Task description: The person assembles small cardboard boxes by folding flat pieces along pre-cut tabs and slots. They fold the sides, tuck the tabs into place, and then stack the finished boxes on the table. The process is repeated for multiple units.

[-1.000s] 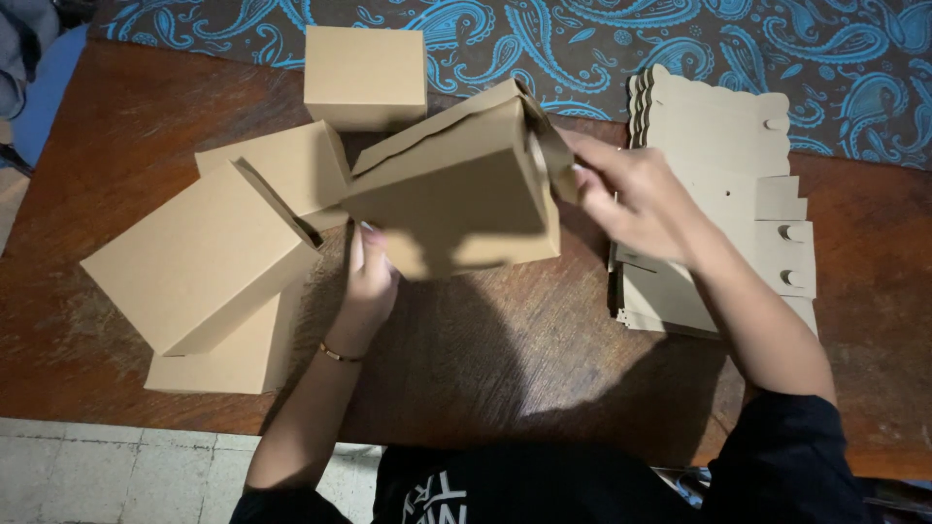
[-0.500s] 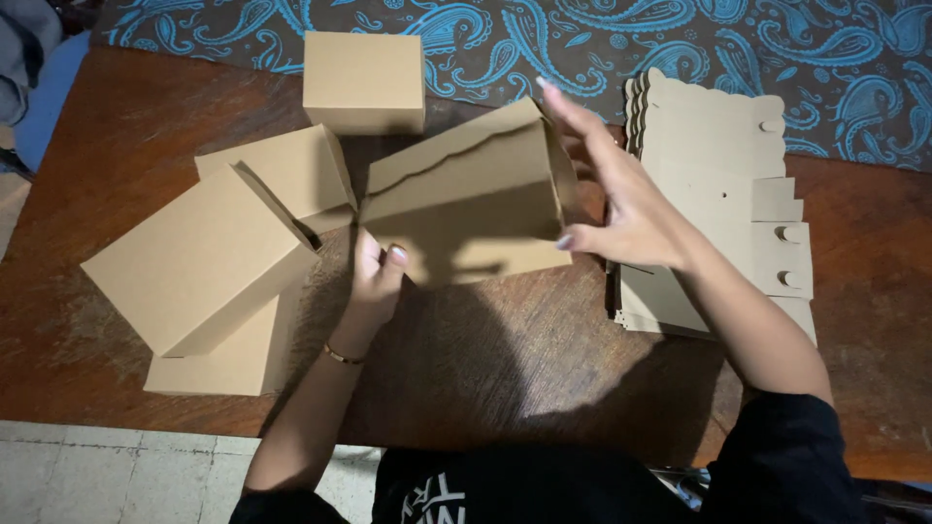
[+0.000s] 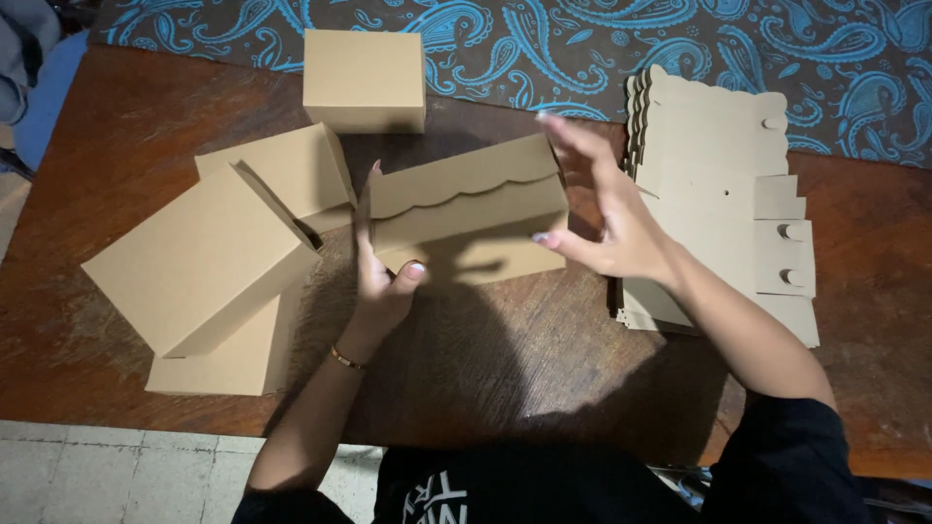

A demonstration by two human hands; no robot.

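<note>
At the middle of the wooden bench (image 3: 544, 369), a closed scallop-flap box (image 3: 466, 209) is gripped by the left hand (image 3: 383, 286); the right hand (image 3: 607, 218) is spread open, fingertips touching its end. Left of it lie four finished boxes (image 3: 199, 257); right, a stack of flat blanks (image 3: 718, 194) remains unfolded.

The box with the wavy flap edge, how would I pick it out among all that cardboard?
On the brown wooden table, look between the heap of plain folded boxes at one side and the stack of flat cardboard blanks at the other. The tan cardboard box sits there between both hands, and it alone shows a scalloped flap edge across its front.
</note>
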